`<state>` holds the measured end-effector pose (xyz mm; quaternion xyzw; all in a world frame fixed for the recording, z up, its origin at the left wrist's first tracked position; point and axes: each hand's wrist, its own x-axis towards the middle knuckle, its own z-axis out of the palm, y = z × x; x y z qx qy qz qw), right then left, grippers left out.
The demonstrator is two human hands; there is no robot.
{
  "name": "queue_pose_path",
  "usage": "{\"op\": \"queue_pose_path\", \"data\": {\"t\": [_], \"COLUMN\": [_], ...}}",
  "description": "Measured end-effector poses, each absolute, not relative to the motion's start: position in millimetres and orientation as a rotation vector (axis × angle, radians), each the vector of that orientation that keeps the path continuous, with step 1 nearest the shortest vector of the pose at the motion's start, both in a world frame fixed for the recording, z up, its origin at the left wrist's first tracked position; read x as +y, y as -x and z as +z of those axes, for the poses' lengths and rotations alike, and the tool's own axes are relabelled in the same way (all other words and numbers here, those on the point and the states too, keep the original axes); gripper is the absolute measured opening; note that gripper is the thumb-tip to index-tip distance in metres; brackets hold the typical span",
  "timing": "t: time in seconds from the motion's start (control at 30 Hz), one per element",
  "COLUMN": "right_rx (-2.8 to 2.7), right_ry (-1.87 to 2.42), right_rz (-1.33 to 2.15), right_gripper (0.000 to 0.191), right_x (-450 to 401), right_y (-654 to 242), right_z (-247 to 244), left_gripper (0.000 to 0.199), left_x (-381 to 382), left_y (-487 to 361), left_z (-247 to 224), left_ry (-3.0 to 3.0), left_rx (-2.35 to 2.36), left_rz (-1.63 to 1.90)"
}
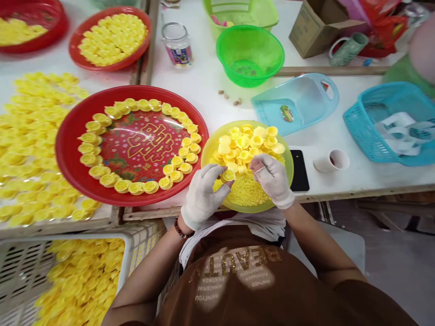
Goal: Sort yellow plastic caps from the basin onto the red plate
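Observation:
My left hand (206,194), in a white glove, holds a small yellow cup (228,175) between thumb and fingers over the near left part of a yellow bowl (290,174). Loose yellow cups (246,141) are heaped at the back of that bowl, with small yellow pellets (248,189) at the front. My right hand (271,177), also gloved, is over the bowl's right side with its bare fingertips pinched together; what they hold is too small to make out. To the left, a red tray (73,174) carries a ring of yellow cups, doubled on its right side.
Yellow pieces (34,149) cover the left of the table. A blue scoop (295,104), green bowl (249,56), glass jar (177,45), black phone (299,171), paper cup (331,161) and blue basket (390,122) surround the work area. A crate (131,253) stands below left.

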<state>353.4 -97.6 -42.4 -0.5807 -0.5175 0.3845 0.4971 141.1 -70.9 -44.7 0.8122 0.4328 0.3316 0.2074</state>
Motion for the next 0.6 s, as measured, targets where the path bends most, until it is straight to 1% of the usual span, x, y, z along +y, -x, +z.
{"op": "queue_pose_path", "data": {"t": [0.07,0.13,0.2,0.27,0.37,0.47,0.53,0.6], "right_rx": [-1.346,-1.454,-1.536,-1.597,-1.739,-2.029,-2.255,-2.440], "right_ry": [1.439,1.457,1.459,1.455,1.446,1.442,1.427,1.428], "right_rz": [0.896,0.851,0.806,0.777,0.759,0.659,0.532,0.417], "right_gripper": [0.029,0.030,0.031,0.032,0.032,0.028,0.024,0.024], "right_x": [-100.9,-103.8,-105.9,-106.5,-105.3,-105.1,-106.9,-109.7], "right_y": [-358.3,-361.7,-363.3,-363.6,-362.9,-360.0,-356.1,-351.2], "right_z": [-45.8,-49.0,-50.9,-51.3,-50.3,-50.2,-50.6,-51.0], "left_gripper": [0.025,0.025,0.026,0.029,0.035,0.040,0.040,0.037], "left_x": [-59.8,-44.9,-28.8,-14.7,-1.6,2.0,0.8,-3.1], "left_y": [-113.7,-79.0,-43.4,-13.7,13.3,21.5,16.8,1.3], "left_z": [-37.0,-31.5,-30.7,-34.7,-43.7,-47.2,-44.6,-38.9], "left_ry": [-2.265,-2.279,-2.282,-2.242,-2.151,-2.080,-2.088,-2.184], "left_rx": [1.350,1.567,1.808,1.967,1.932,1.815,1.824,1.831], "left_rz": [0.936,0.876,0.710,0.461,0.092,-0.102,-0.102,0.044]}}
